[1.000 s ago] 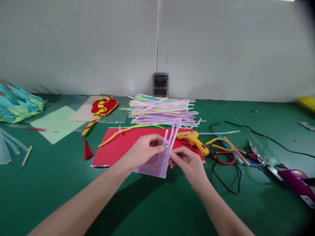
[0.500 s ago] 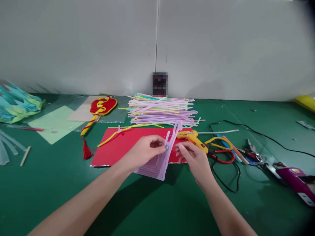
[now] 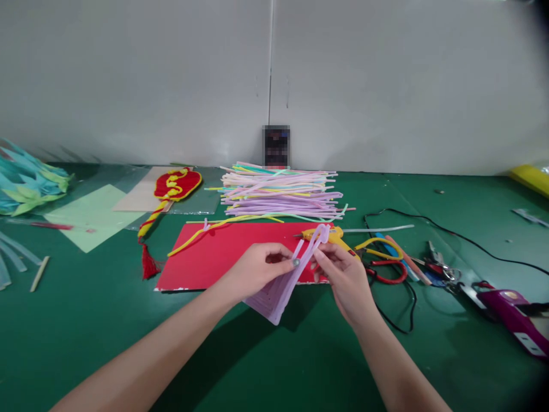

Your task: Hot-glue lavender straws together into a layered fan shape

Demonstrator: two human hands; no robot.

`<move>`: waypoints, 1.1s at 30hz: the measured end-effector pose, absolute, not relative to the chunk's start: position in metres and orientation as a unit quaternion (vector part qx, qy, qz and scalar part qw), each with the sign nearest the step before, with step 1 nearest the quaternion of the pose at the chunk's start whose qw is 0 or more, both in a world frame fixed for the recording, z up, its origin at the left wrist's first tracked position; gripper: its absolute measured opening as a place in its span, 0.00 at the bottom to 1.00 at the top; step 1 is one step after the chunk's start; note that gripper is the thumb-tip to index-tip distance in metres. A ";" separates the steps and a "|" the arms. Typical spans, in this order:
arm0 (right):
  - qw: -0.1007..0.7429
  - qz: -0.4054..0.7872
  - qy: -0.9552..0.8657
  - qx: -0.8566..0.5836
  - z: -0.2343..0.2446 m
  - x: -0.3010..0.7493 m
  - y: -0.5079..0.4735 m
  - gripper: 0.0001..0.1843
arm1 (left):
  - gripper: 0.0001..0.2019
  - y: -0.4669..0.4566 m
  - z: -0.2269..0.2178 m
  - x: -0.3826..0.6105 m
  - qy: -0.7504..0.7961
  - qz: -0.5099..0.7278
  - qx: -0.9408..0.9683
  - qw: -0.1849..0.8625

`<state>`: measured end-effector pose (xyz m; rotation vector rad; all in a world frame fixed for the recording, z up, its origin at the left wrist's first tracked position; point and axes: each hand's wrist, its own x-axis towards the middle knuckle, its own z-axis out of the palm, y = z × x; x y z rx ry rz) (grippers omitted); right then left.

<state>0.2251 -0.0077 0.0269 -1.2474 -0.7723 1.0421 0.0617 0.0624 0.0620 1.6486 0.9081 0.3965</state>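
Observation:
A lilac panel of pipe cleaners, bent in nested angular rows, hangs tilted above the table. My left hand pinches its upper part between thumb and fingers. At the panel's right edge, below its looped top end, my right hand has its thumb and fingers closed on the lilac strands. Behind the hands lies a red board. A yellow glue gun rests at the board's right end, partly covered by the panel and my right hand.
A pile of pastel pipe cleaners lies behind the board. To the right are scissors, a black cord, keys and a purple power strip. A red and yellow tasselled fan lies at left by green paper.
The panel has tilted, its top leaning further right and its lower corner shifting left. My right hand's fingers have come onto its edge; they were apart from it before.

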 end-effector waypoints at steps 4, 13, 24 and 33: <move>0.623 0.452 -0.335 -0.543 0.028 0.226 -0.008 0.14 | 0.05 0.062 0.063 0.061 0.393 0.167 0.708 0.563; 0.623 0.444 -0.351 -0.540 0.028 0.227 -0.009 0.12 | 0.05 0.062 0.062 0.062 0.388 0.173 0.714 0.557; 0.616 0.442 -0.362 -0.542 0.028 0.228 -0.009 0.12 | 0.05 0.061 0.062 0.062 0.379 0.167 0.722 0.555; 0.616 0.462 -0.358 -0.528 0.028 0.227 -0.010 0.10 | 0.06 0.061 0.058 0.062 0.350 0.200 0.715 0.571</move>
